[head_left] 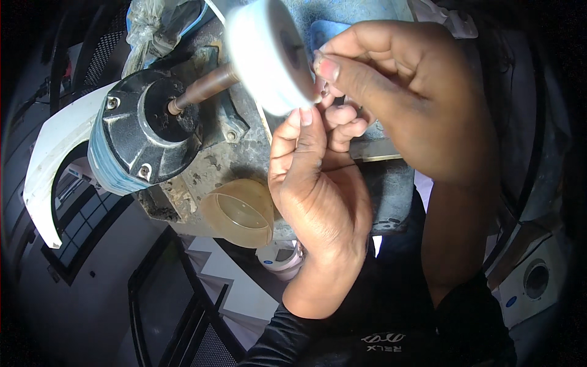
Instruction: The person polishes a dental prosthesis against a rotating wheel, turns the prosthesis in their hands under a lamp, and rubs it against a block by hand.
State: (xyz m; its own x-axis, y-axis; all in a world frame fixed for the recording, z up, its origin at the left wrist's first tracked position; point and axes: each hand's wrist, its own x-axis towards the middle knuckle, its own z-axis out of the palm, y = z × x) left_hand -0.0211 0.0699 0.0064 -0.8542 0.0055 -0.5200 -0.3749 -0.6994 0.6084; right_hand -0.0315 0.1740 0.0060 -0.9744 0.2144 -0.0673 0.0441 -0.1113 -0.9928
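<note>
Small piece (324, 93) sits among the fingertips where both grips meet, close by the wheel's lower edge; mostly hidden by fingers, so its long axis and the way it points cannot be read from where I stand. Left grip (318, 177) narrow, thumb tip raised to the wheel's rim, other fingers curled; right grip (422, 98) narrow too, thumb and forefinger brought together before the wheel's face; which one bears the piece I cannot tell. White wheel (263, 61) just above the left grip, outline blurred; its axis follows the brown shaft (205, 90), slanting up and right from the black motor (147, 128), left of the left grip; darker flat face turned toward the right grip.

Counter (214, 162) beneath the grips: grey, worn, stained; amber bowl (241, 211) just left of the left grip, translucent, tilted; clear plastic bag (147, 37) beyond the motor, well apart from both grips; white curved panel (58, 144) far left. Room: dark-framed door (168, 300) below and left of the grips; white appliance (526, 281) with round dark panel, below and right.

Writing: pale lettering (384, 342) on the dark top, nearer the body than either grip; small blue label (512, 301) on the appliance, illegible.
</note>
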